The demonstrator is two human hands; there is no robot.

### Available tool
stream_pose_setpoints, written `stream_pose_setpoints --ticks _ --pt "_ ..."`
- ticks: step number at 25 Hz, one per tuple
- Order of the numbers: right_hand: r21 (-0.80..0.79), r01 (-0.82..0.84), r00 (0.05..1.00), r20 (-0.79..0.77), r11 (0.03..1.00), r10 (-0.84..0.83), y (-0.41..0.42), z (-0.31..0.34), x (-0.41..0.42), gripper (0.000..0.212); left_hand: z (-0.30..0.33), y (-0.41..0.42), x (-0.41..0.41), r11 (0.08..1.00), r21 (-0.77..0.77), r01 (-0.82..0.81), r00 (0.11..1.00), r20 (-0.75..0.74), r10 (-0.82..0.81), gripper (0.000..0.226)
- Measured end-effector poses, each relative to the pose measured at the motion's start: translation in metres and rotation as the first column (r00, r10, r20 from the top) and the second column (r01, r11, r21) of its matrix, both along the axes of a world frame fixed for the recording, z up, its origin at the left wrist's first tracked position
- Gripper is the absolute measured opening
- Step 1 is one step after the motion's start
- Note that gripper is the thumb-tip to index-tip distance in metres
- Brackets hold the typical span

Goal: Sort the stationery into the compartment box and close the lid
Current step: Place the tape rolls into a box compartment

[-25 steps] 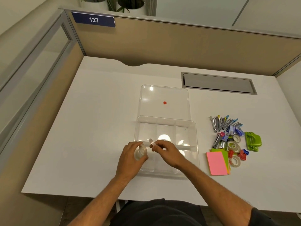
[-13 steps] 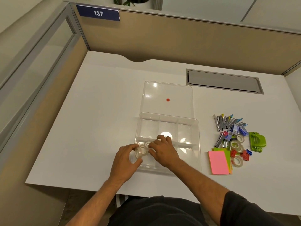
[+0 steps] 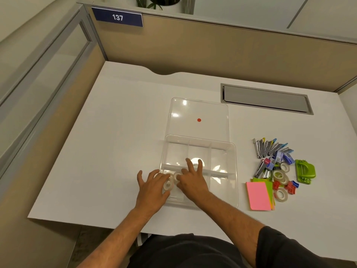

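**Tape rolls being parked in the near-left compartment**

Starting at the left: the left hand [image 3: 152, 187] is laid over the box's near-left corner, fingers [image 3: 140, 176] loosely spread, and a clear tape roll [image 3: 168, 185] is held upright on its edge under the fingertips, probably so it gets slotted in standing and doesn't hog the floor of the compartment. Right beside it, a second tape roll [image 3: 176, 176] is pinched at the tips of the right hand [image 3: 192, 183], with the other fingers [image 3: 200, 165] splayed forward across the divider, seemingly just kept out of the way. Whether that second roll is fully let go can't be told from here.

The compartment box [image 3: 234, 188] is sat in the middle of the desk [image 3: 108, 144], and its other compartments look empty, so the sorting is judged to be barely started. The lid [image 3: 199, 111] is laid flat behind the box, open, presumably left there until everything is in.

Off to the right, the remaining stationery is heaped well apart from the box: staplers [image 3: 270, 147], more tape [image 3: 279, 176], a green hole punch [image 3: 305, 171] and pink sticky notes [image 3: 257, 195]. All of that is yet to be sorted.
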State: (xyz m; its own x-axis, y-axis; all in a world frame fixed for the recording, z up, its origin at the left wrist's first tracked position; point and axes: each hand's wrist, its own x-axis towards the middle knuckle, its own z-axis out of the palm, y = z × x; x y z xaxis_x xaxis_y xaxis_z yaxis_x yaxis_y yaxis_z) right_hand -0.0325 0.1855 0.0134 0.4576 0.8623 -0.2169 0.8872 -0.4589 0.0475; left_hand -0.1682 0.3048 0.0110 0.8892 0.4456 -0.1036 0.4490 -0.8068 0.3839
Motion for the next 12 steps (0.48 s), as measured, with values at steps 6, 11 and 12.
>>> stream_pose_setpoints --ticks 6,11,12 --pt "0.292 0.000 0.988 -0.148 0.956 0.046 -0.018 0.008 0.019 0.019 0.004 -0.001 0.005 0.994 0.072 0.086 0.995 -0.064 -0.081 0.054" --pt "0.421 0.038 0.972 -0.227 0.906 0.065 -0.038 0.014 0.026 0.017 0.014 0.002 0.020 0.930 0.224 0.291 0.941 -0.241 -0.236 0.048" --pt "0.425 0.040 0.972 -0.226 0.904 0.063 -0.042 0.015 0.027 0.016 0.016 0.003 0.022 0.920 0.233 0.315 0.923 -0.299 -0.240 0.047"
